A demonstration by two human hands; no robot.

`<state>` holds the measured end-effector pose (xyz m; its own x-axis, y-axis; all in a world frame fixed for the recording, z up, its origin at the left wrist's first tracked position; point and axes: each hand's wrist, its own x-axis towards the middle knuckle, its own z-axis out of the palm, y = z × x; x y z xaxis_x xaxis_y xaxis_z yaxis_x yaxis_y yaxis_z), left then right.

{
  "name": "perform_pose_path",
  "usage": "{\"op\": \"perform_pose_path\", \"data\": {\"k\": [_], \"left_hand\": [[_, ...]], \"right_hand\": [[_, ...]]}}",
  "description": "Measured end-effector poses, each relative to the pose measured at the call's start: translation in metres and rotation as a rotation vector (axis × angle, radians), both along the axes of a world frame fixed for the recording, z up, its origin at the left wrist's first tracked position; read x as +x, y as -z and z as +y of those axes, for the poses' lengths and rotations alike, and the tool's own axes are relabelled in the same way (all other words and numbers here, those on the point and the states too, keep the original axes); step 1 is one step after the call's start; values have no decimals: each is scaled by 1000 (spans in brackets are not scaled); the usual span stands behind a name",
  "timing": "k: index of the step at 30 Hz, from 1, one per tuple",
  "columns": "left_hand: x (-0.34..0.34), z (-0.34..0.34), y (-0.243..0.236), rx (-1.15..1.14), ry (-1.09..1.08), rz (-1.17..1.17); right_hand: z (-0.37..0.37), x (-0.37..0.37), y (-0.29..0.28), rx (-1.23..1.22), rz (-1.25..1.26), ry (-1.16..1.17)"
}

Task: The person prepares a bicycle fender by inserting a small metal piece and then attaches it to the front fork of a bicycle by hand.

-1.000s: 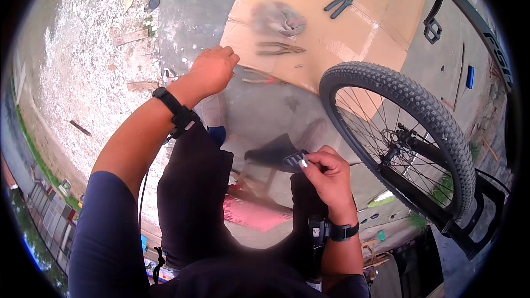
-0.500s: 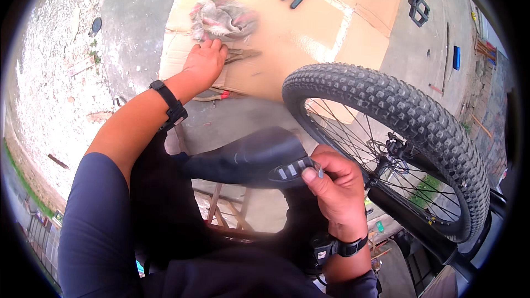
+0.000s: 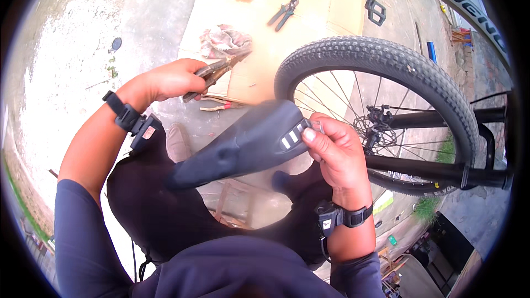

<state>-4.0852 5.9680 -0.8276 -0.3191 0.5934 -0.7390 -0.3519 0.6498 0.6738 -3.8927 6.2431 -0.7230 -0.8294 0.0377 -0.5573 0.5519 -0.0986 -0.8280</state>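
In my left hand point(image 3: 176, 80) is a pair of rusty pliers point(image 3: 229, 60), raised beside a crumpled rag point(image 3: 221, 37) on the cardboard. My right hand point(image 3: 330, 149) pinches the rear end of a black bicycle saddle point(image 3: 232, 146), by its reflective strips, with a small metal piece at the thumb. The saddle's narrow end lies across my left thigh. Another pair of pliers with pale and red handles point(image 3: 218, 105) lies below the cardboard's edge.
A treaded bicycle wheel point(image 3: 375, 47) and black fork point(image 3: 419, 168) fill the right side, beneath a pedal point(image 3: 376, 11). Green-handled cutters point(image 3: 282, 15) lie on cardboard point(image 3: 314, 5). A blue cylinder point(image 3: 430, 49) and a dark round piece point(image 3: 116, 44) are on the ground.
My left hand has reached toward the rag, taken hold of the rusty pliers and lifted them leftward. The saddle in my right hand has come up into fuller view.
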Motion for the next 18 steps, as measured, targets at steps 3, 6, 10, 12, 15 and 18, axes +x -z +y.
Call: {"op": "perform_pose_path", "data": {"k": [3,6,10,12,15,18], "left_hand": [[18,-27,-94,102,-84,109],[49,-51,-170,136,-204,113],[102,-79,-237,152,-121,89],[129,-86,-250,192,-41,-2],[170,-90,-254,239,52,-110],[201,-81,-245,308,85,-57]], "right_hand": [[-11,7,-24,-38,124,39],[-16,18,-52,128,298,-39],[-20,39,-95,501,573,-225],[-27,50,-122,700,663,-280],[-40,62,-143,943,819,-351],[-50,78,-159,1080,985,-379]]}}
